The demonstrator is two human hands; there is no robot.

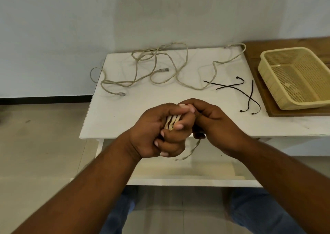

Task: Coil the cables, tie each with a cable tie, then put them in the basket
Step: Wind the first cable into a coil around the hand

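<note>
A bundle of coiled cable (171, 122) is gripped in the left hand (157, 132), whose fingers are wrapped tightly round it above the front edge of the white worktop (125, 112). The right hand (216, 125) is pressed against the bundle with its fingers curled; what they hold, possibly something dark, cannot be told. A loose end (191, 151) of the cable hangs below the hands. More cable (153, 62) is spread in tangled loops along the back edge of the worktop. Black cable ties (230, 86) are lying crossed near the right edge. A yellow basket (303, 104) is set on a wooden board (253, 51) beyond that edge.
</note>
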